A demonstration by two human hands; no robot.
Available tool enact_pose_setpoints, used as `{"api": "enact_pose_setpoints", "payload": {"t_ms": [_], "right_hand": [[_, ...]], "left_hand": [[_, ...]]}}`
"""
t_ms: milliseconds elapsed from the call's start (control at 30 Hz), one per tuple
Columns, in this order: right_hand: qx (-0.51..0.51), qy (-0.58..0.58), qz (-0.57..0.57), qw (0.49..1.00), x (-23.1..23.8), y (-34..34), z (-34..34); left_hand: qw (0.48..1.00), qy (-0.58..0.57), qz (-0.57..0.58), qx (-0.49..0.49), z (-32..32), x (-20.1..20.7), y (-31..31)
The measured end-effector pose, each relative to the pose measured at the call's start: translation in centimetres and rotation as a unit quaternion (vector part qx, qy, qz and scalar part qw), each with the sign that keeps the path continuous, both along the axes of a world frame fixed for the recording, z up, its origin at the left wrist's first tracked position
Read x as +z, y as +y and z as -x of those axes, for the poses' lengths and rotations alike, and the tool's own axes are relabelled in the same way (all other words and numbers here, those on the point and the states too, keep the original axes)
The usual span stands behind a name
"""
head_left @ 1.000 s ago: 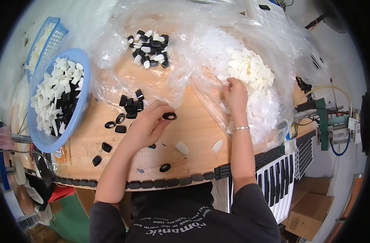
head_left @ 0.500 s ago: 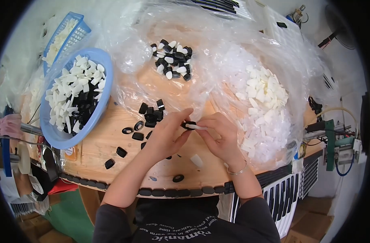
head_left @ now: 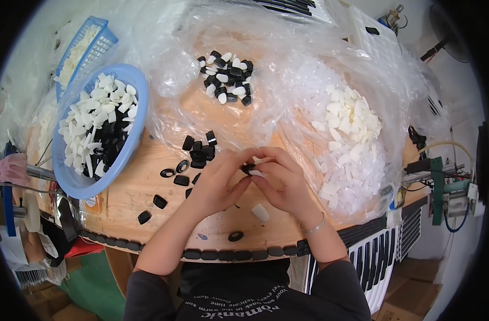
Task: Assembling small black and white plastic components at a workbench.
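Close together over the middle of the wooden table, both my hands work on one small assembly. My left hand (head_left: 222,181) pinches a small black oval plastic piece (head_left: 247,168), largely hidden by the fingers. My right hand (head_left: 283,179) is closed on a flat white piece (head_left: 258,173) set against the black one; whether it is inserted I cannot tell. Left of my left hand lie loose black pieces (head_left: 198,153), some showing hollow oval openings. Just below the hands, a single white piece (head_left: 260,212) and a black oval ring (head_left: 235,236) rest on the wood.
At left stands a blue basin (head_left: 139,117) of white and black pieces, with a blue basket (head_left: 109,38) behind it. Joined black-and-white pieces (head_left: 231,75) lie on clear plastic sheeting (head_left: 172,64). A pile of white pieces (head_left: 351,117) is at right. Black pads line the table edge (head_left: 225,255).
My right hand has shifted slightly left, closer to my left hand. The white piece has come in against the black piece, and the fingers now cover more of both.
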State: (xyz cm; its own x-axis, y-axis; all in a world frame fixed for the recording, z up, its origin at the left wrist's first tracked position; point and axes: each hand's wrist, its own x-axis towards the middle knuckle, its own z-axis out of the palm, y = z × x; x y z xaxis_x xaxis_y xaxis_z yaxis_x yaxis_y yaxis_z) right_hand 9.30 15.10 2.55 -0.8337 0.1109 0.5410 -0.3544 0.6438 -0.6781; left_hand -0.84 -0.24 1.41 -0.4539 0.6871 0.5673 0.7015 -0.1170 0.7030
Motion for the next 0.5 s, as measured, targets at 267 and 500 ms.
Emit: {"api": "enact_pose_setpoints", "payload": {"t_ms": [267, 500], "right_hand": [[0.017, -0.145, 0.203, 0.968, -1.6, 1.0, -0.5], [0.046, -0.159, 0.372, 0.914, -2.2, 0.9, -0.6]], "left_hand": [[0.995, -0.098, -0.016, 0.030, -0.9, -1.1, 0.5], [0.965, -0.255, -0.061, -0.009, -0.8, -2.0, 0.6]]}}
